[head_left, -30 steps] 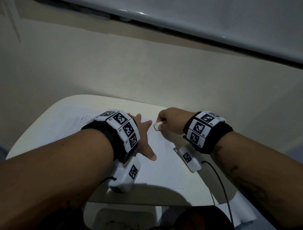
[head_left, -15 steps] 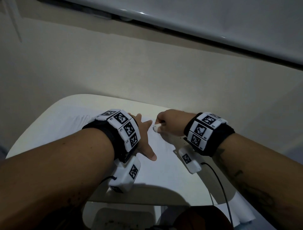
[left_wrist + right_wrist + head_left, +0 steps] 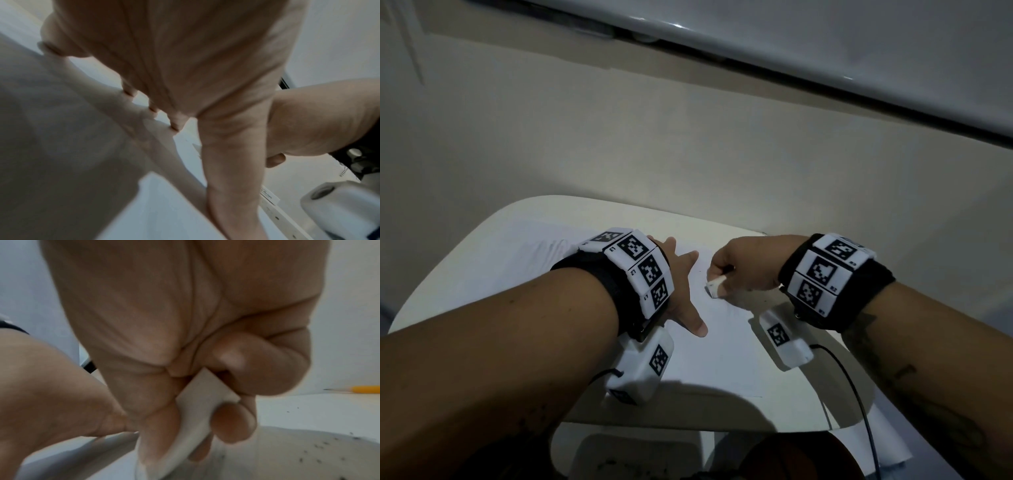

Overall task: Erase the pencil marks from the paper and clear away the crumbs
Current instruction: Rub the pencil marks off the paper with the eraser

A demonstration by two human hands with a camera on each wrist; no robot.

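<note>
Pinching a white eraser (image 3: 715,287), right hand (image 3: 743,270) seemingly rubs paper (image 3: 729,356); left hand (image 3: 681,291) flat, fingers spread.

One paper (image 3: 726,356) on the worktop (image 3: 493,240), one eraser (image 3: 714,286), one pencil (image 3: 357,389), two hands, scattered crumbs (image 3: 320,451) beside the eraser.

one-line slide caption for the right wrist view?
Right hand pinches a white eraser over the paper, dark crumbs scattered nearby, a yellow pencil lying beyond.
</note>
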